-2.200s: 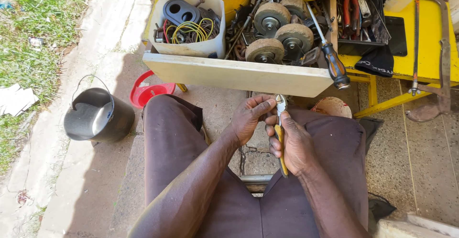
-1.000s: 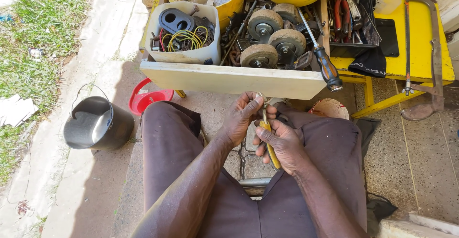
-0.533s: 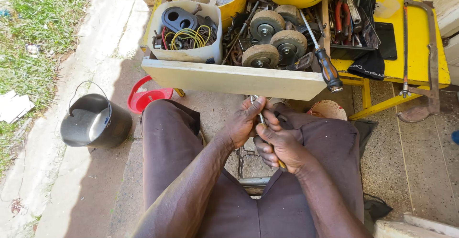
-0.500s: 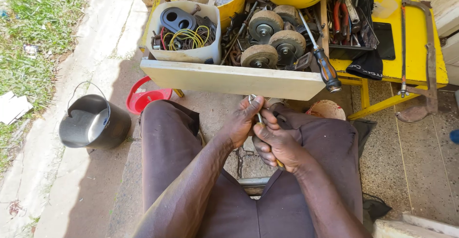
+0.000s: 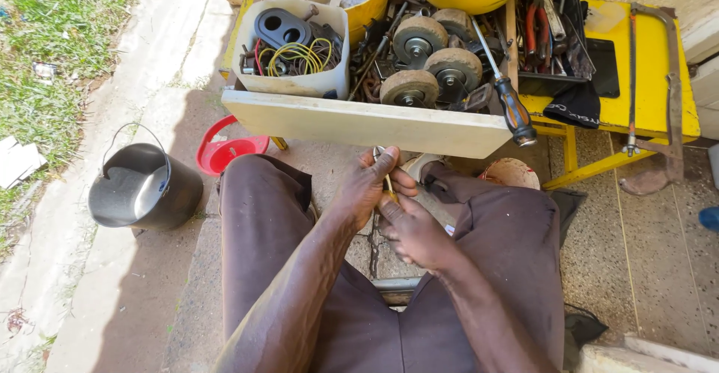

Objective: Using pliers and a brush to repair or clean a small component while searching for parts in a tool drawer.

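My right hand [image 5: 413,232] is closed around the yellow handles of a pair of pliers [image 5: 388,186], held over my lap between my knees. The metal jaws poke up just above my left hand [image 5: 365,187], whose thumb and fingers pinch the pliers' head. Whether a small piece sits in the jaws is hidden by my fingers. Both hands touch each other, just below the front edge of a pale wooden tray [image 5: 359,122].
The tray holds several grinding wheels [image 5: 410,88], a screwdriver [image 5: 513,107] and a white tub of wires [image 5: 296,55]. A yellow table [image 5: 644,73] with a hacksaw stands to the right. On the ground to the left are a black bucket [image 5: 142,189] and a red bowl [image 5: 225,152].
My hands have drawn closer together and sunk slightly toward my lap. The pliers' yellow handle, earlier plainly visible, is now mostly covered by my right hand and left fingers.
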